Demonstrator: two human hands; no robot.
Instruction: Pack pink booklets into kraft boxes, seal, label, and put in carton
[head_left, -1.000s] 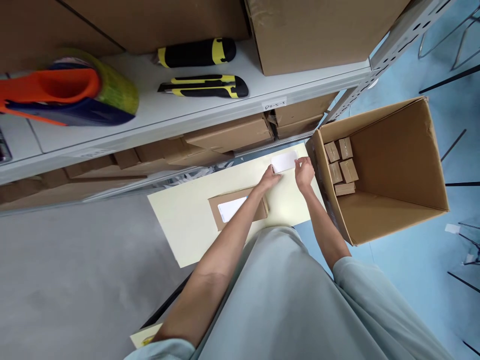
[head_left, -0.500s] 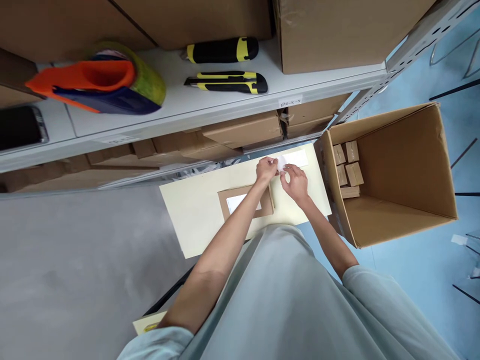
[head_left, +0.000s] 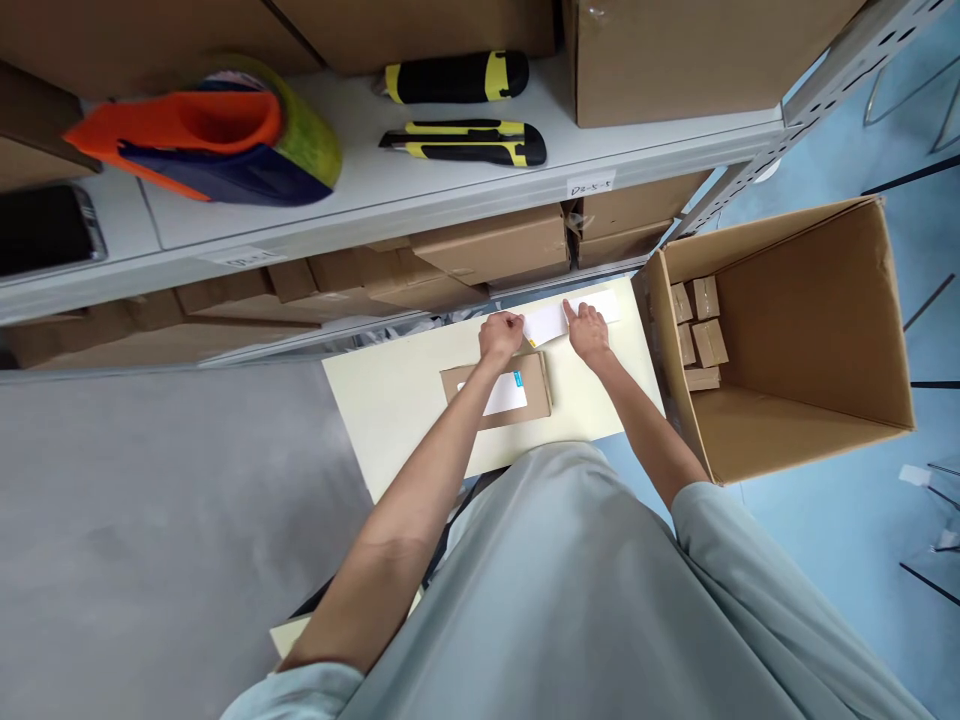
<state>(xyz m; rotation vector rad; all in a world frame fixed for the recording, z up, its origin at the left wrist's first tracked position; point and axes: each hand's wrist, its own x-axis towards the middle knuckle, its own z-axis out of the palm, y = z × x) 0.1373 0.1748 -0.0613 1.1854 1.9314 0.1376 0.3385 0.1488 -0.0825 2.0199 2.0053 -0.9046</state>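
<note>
A white label [head_left: 546, 325] with a small yellow corner mark lies over the pale yellow board [head_left: 405, 400]. My left hand [head_left: 501, 334] is closed, its fingertips pinching the label's left end. With the index finger stretched out, my right hand [head_left: 588, 331] touches the label's other end; the remaining fingers are partly curled and the thumb is hidden. Behind that hand, another white strip [head_left: 606, 303] rests on the board. Closer to my body sits a flat brown cardboard box [head_left: 536, 390], bearing a white label with a blue mark, partly covered by my left forearm.
To the right stands a large open carton [head_left: 810, 320] with several small boxes [head_left: 709, 342] inside. The shelf [head_left: 450, 195] ahead carries a tape dispenser [head_left: 217, 140], two utility knives [head_left: 465, 143], a dark phone-like object [head_left: 45, 230] and cartons. More boxes [head_left: 495, 245] fill the level below.
My left hand has moved left, and the label now shows stretched between my hands. My right hand went from a pinch to an extended index finger. The view shifted slightly.
</note>
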